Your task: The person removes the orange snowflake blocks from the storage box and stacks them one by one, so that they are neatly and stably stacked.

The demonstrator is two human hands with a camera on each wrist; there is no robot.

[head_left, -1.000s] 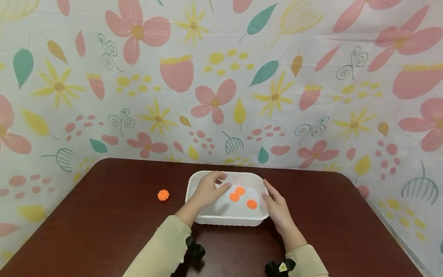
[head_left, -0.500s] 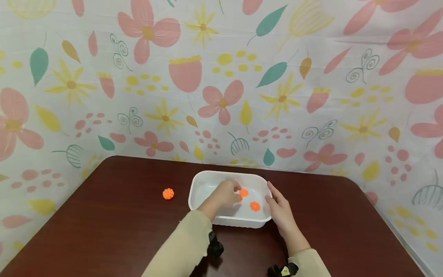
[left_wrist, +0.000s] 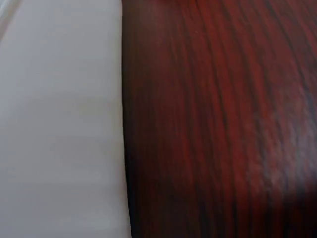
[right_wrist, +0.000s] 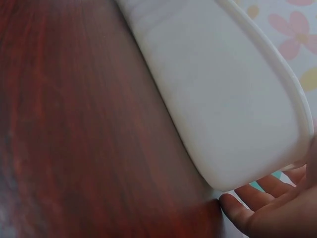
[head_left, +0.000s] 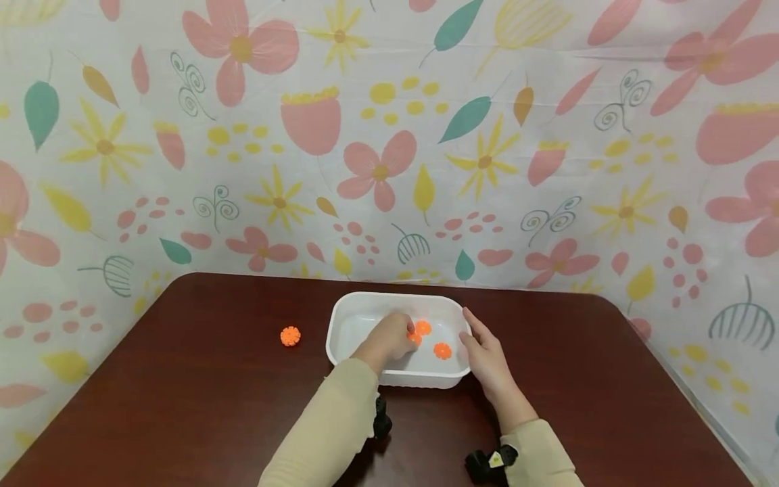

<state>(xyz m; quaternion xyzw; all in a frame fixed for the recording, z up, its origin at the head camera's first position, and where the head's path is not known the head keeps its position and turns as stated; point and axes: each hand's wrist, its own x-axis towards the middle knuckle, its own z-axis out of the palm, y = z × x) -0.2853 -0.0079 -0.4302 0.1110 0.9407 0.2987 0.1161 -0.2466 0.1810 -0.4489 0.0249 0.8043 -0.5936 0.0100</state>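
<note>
In the head view my left hand point(head_left: 392, 336) reaches down inside a white plastic tray point(head_left: 357, 304). Its thumb and fingers are curled at the edge of an orange flower-shaped disc point(head_left: 416, 339) and pinch it, covering part of it. A second orange disc point(head_left: 422, 328) lies right behind that one, and a third orange disc point(head_left: 442, 350) rests nearer the tray's right end. My right hand point(head_left: 489, 360) holds the tray's right end, thumb at the rim. In the right wrist view its fingers point(right_wrist: 257, 198) lie along the tray's outer wall. The left wrist view shows no hand.
A rounded, knobbly orange piece point(head_left: 290, 336) sits on the dark brown table point(head_left: 201, 379) to the left of the tray. Behind the table hangs a white cloth point(head_left: 389, 257) printed with flowers and leaves.
My left hand has moved down and rightward into the tray, its fingers closing at the nearest disc of the left pair. My right hand has stayed at the tray's right end.
</note>
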